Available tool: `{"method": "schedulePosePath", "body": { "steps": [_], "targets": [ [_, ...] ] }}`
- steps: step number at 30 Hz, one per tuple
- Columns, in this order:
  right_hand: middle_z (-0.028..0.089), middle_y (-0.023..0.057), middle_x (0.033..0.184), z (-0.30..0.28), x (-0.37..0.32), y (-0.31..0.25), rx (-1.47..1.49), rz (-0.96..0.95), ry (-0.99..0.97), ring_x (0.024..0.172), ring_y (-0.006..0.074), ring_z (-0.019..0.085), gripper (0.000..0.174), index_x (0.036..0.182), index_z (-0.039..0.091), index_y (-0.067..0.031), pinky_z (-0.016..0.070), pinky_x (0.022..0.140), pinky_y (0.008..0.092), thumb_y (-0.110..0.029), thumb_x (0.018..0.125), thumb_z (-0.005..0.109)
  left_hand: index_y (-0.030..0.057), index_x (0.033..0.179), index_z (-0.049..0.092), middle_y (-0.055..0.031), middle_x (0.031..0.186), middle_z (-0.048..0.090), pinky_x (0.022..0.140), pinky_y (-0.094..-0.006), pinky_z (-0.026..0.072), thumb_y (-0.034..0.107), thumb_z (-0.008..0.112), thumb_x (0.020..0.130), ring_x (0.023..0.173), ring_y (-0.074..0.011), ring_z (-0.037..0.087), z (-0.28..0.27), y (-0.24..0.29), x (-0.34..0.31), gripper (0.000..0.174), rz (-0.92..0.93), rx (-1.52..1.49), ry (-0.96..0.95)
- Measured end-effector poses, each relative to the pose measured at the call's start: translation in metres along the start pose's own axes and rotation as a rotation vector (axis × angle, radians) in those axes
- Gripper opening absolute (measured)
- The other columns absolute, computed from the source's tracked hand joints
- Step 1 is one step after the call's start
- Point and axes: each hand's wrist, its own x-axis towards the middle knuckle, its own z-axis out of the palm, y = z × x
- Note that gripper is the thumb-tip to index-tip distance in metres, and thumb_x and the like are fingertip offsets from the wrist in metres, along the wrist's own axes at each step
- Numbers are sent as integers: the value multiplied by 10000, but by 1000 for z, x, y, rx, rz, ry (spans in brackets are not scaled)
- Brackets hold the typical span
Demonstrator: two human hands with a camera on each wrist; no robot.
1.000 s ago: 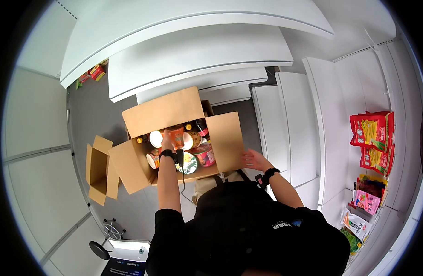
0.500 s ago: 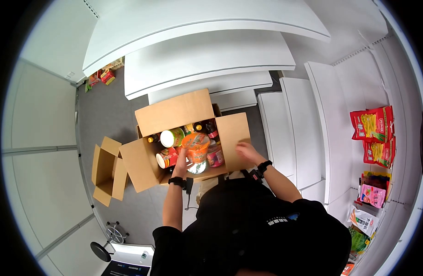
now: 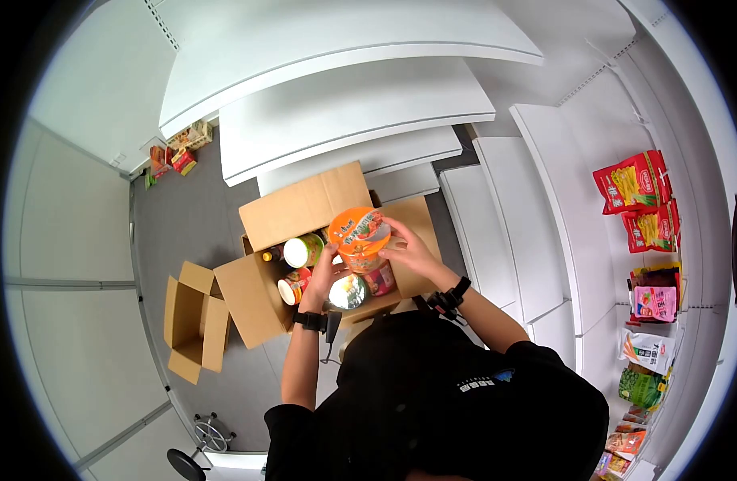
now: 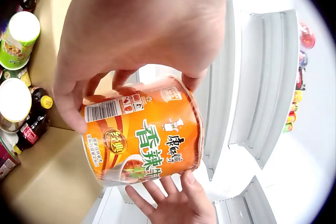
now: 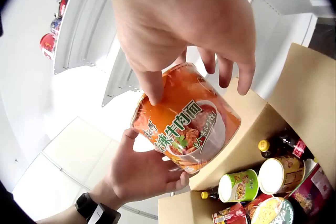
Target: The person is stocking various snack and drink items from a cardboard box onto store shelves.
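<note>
An orange instant noodle cup [image 3: 360, 234], with Chinese lettering and a noodle bowl picture, is held up over the cardboard box [image 3: 260, 297]. My left hand [image 3: 320, 282] grips the cup from the left, fingers around its side. From the right, my right hand [image 3: 414, 253] holds it with the thumb on its wall and fingers at the lid edge. In the left wrist view, the cup [image 4: 149, 134] shows its barcode under my left fingers. The right wrist view shows my right thumb on the cup [image 5: 189, 119] and the other fingers beyond it, partly spread.
The box also contains a green-labelled tub [image 3: 303, 251], a red cup [image 3: 294, 285], a white-topped tub [image 3: 347, 292] and dark bottles [image 5: 289, 144]. A smaller open box [image 3: 196, 321] stands left. White shelves [image 3: 360, 104] rise ahead; snack bags [image 3: 637, 188] hang at the right.
My left hand has lifted the noodle cup out of the box and moved it up to the right. My right hand has left the box flap and come onto the cup.
</note>
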Motion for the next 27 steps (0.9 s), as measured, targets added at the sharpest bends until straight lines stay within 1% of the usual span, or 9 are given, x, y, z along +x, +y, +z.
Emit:
{"method": "schedulePosePath", "body": {
  "steps": [3, 5, 10, 13, 18, 20, 23, 24, 27],
  "targets": [
    [440, 96, 1402, 1, -7, -17, -107, -25, 40, 1292, 244, 415, 668, 1377, 431, -128, 388, 1006, 429, -258, 798, 738, 105, 1369, 381, -104, 1362, 444, 915, -380, 435, 553, 444, 907, 1109, -260, 521, 7, 16, -10, 647, 40, 19, -54],
    [440, 87, 1406, 2, -11, -28, -115, -86, 68, 1293, 249, 417, 647, 1365, 451, -149, 378, 1010, 451, -269, 797, 738, 81, 1337, 419, -87, 1315, 475, 861, -342, 465, 532, 416, 943, 1039, -209, 541, 19, 30, -20, 599, 79, 28, -39],
    [436, 80, 1411, -3, -14, -46, -111, -161, 146, 1298, 235, 412, 608, 1349, 468, -153, 379, 1008, 444, -257, 809, 728, 71, 1317, 457, -66, 1286, 497, 817, -308, 490, 477, 381, 990, 996, -168, 552, 24, 37, -11, 526, 177, 66, -117],
    [439, 59, 1411, -9, -17, -55, -101, -198, 150, 1296, 224, 417, 590, 1343, 474, -149, 391, 995, 417, -245, 816, 720, 115, 1339, 438, -47, 1277, 505, 838, -341, 470, 486, 388, 984, 1023, -175, 529, 31, 45, -8, 515, 196, 118, -197],
    [448, 55, 1398, -22, -31, -74, -137, -202, 189, 1217, 199, 479, 568, 1323, 491, -131, 424, 942, 341, -234, 814, 721, 96, 1395, 384, -60, 1386, 451, 942, -371, 449, 453, 348, 1003, 1164, -202, 514, 49, 57, -8, 532, 218, 103, -289],
    [456, 67, 1383, -30, -37, -74, -195, -192, 222, 1171, 192, 504, 564, 1317, 497, -124, 432, 921, 320, -235, 811, 723, 72, 1360, 428, -55, 1318, 506, 907, -350, 470, 408, 358, 1012, 1110, -186, 551, 54, 58, -5, 489, 236, 44, -290],
    [488, 83, 1329, -34, -45, -79, -228, -285, 298, 1127, 191, 517, 584, 1318, 495, -117, 433, 914, 326, -239, 799, 733, 61, 1332, 469, -45, 1298, 528, 912, -333, 467, 370, 387, 1012, 1102, -170, 564, 51, 46, 15, 452, 229, -32, -340],
    [506, 94, 1280, -37, -46, -75, -300, -326, 336, 1149, 203, 511, 595, 1314, 496, -109, 431, 918, 326, -229, 786, 743, 63, 1338, 461, -48, 1304, 524, 917, -335, 464, 372, 388, 1011, 1111, -170, 560, 47, 38, 24, 455, 219, -49, -341],
    [502, 98, 1271, -43, -50, -82, -345, -352, 338, 1154, 202, 515, 606, 1324, 472, -92, 436, 936, 328, -170, 789, 745, 69, 1366, 421, -55, 1337, 504, 940, -346, 454, 380, 372, 1014, 1149, -177, 540, 56, 37, 31, 472, 193, -51, -365]
  ]
}}
